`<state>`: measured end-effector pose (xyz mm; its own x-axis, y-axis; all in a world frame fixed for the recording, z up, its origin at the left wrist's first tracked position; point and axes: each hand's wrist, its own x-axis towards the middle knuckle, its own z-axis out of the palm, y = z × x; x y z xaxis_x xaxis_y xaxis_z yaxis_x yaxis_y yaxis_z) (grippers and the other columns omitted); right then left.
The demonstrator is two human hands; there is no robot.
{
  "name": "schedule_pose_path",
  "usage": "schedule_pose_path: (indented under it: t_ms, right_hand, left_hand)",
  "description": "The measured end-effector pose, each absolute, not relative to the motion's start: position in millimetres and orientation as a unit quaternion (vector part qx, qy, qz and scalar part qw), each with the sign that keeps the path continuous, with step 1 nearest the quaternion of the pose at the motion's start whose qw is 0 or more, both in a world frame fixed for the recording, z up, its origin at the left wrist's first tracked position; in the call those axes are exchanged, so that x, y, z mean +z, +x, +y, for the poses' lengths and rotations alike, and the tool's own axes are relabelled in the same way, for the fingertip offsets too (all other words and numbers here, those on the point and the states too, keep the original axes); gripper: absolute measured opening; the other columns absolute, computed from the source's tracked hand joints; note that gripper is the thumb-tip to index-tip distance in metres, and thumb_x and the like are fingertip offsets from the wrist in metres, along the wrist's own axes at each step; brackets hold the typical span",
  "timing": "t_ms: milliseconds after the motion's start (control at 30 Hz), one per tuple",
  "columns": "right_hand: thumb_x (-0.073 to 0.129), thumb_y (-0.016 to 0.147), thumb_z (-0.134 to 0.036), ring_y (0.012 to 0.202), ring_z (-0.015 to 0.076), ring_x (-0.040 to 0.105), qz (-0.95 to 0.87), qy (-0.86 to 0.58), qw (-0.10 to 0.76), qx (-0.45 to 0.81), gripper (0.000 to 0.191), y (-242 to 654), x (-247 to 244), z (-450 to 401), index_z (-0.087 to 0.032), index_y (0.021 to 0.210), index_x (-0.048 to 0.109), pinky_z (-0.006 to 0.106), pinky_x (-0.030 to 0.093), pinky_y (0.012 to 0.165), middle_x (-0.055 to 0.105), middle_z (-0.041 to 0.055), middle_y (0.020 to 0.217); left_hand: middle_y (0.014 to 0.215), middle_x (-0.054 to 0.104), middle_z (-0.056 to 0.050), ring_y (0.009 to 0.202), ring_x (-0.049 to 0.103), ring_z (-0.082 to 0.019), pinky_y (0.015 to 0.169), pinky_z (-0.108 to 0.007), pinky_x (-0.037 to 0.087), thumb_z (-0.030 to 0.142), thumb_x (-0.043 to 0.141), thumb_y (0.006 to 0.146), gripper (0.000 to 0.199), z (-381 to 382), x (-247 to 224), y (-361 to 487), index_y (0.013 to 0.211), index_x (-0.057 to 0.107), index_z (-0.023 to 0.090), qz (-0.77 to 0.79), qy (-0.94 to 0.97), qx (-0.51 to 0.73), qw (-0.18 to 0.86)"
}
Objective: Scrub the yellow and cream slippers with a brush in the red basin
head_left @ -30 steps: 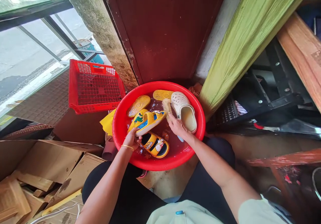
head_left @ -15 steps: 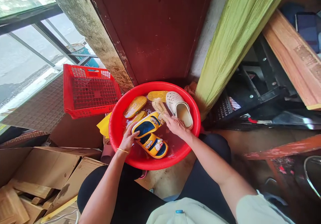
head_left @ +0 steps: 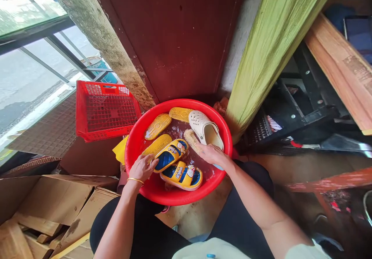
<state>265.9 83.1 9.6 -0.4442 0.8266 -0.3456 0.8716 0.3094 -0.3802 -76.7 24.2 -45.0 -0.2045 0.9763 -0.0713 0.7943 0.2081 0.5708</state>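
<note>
My left hand (head_left: 142, 168) grips the heel end of a yellow slide sandal (head_left: 170, 155) with a dark blue footbed. In my right hand (head_left: 211, 155) is a scrub brush (head_left: 191, 138) with pale bristles, low over the reddish water. A second yellow sandal (head_left: 181, 176) lies sole down just below the first. Yellow soles face up at the far side: one sandal (head_left: 157, 126) at left, another (head_left: 180, 114) beside it. A third upturned sandal (head_left: 158, 144) is partly behind the held one. A white clog (head_left: 202, 124) rests by the brush. All are inside a red basin (head_left: 178, 200).
A red plastic crate (head_left: 107, 112) stands left of the basin, above cardboard boxes (head_left: 58, 193) with wood pieces. A dark red door (head_left: 174, 38) is behind. A green curtain (head_left: 261, 57) hangs at right, near a wooden tabletop (head_left: 340, 65).
The brush has come off the held sandal and moved toward me, beside the clog. The held sandal sits lower and tilted, and the sandal below it has shifted right.
</note>
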Motion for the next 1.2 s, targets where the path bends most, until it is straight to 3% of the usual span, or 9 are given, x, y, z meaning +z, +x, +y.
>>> schedule_pose_path:
  t_ms: [133,233,400,533,667,900,1067,1200]
  right_hand:
    - [0.04,0.099,-0.036,0.103,0.0295,0.071,0.815,0.515,0.048,-0.261,0.053,260.1,16.7,90.3,-0.029,0.151,0.047,0.035,0.049,0.08,0.074,0.0113,0.118]
    - [0.038,0.1,-0.034,0.104,0.0284,0.071,0.812,0.522,0.044,-0.257,0.056,257.1,18.2,95.0,-0.03,0.155,0.039,0.035,0.048,0.081,0.075,0.0103,0.117]
    - [0.037,0.099,-0.032,0.104,0.0289,0.07,0.807,0.522,0.054,-0.273,0.055,260.2,16.4,98.9,-0.029,0.154,0.041,0.036,0.048,0.084,0.074,0.0111,0.118]
    - [0.036,0.098,-0.03,0.103,0.031,0.07,0.81,0.508,0.057,-0.287,0.057,264.7,12.1,100.0,-0.028,0.155,0.04,0.041,0.049,0.087,0.073,0.0132,0.118]
    - [0.039,0.096,-0.029,0.102,0.0326,0.07,0.813,0.507,0.042,-0.285,0.059,266.2,6.9,100.6,-0.026,0.155,0.041,0.044,0.049,0.087,0.074,0.0139,0.115]
    - [0.042,0.099,-0.033,0.102,0.0283,0.072,0.804,0.531,0.0,-0.267,0.055,265.9,8.0,103.0,-0.031,0.154,0.042,0.037,0.053,0.084,0.074,0.0097,0.12]
    - [0.039,0.103,-0.033,0.116,0.023,0.067,0.794,0.546,-0.109,-0.243,0.054,256.4,10.5,96.9,-0.025,0.157,0.037,0.032,0.05,0.097,0.068,0.0084,0.134]
    - [0.035,0.103,-0.029,0.112,0.0242,0.068,0.814,0.539,-0.063,-0.205,0.055,249.6,15.8,75.1,-0.024,0.158,0.036,0.034,0.051,0.094,0.07,0.0111,0.129]
  left_hand:
    - [0.13,0.065,-0.017,0.123,0.059,-0.033,0.107,-0.045,0.044,0.052,0.049,0.092,0.053,68.3,-40.3,-81.4,0.129,0.064,0.017,0.748,0.637,0.148,0.114]
    - [0.144,0.055,-0.02,0.133,0.051,-0.036,0.111,-0.048,0.04,0.048,0.057,0.088,0.065,116.1,-44.2,-85.6,0.143,0.051,0.015,0.762,0.638,0.085,0.074]
    - [0.144,0.052,-0.025,0.132,0.051,-0.042,0.102,-0.05,0.044,0.052,0.067,0.079,0.089,167.3,-63.2,-83.9,0.153,0.035,0.015,0.779,0.619,0.023,0.102]
    - [0.132,0.055,-0.027,0.121,0.057,-0.043,0.095,-0.05,0.047,0.055,0.069,0.075,0.094,175.1,-70.7,-72.5,0.152,0.035,0.014,0.8,0.586,0.034,0.119]
    - [0.127,0.055,-0.021,0.118,0.058,-0.039,0.093,-0.048,0.049,0.053,0.071,0.074,0.09,167.3,-58.0,-66.8,0.15,0.039,0.017,0.789,0.587,0.132,0.119]
    - [0.12,0.058,-0.014,0.116,0.057,-0.035,0.097,-0.052,0.049,0.061,0.073,0.072,0.096,108.9,-19.7,-62.4,0.149,0.037,0.018,0.709,0.634,0.287,0.113]
    - [0.131,0.055,-0.018,0.121,0.056,-0.036,0.099,-0.054,0.049,0.063,0.072,0.075,0.102,37.0,-18.0,-29.5,0.156,0.027,0.018,0.664,0.693,0.269,0.076]
    - [0.139,0.052,-0.023,0.125,0.054,-0.04,0.1,-0.054,0.049,0.062,0.067,0.081,0.094,7.6,-25.9,-3.8,0.156,0.03,0.017,0.625,0.746,0.229,0.008]
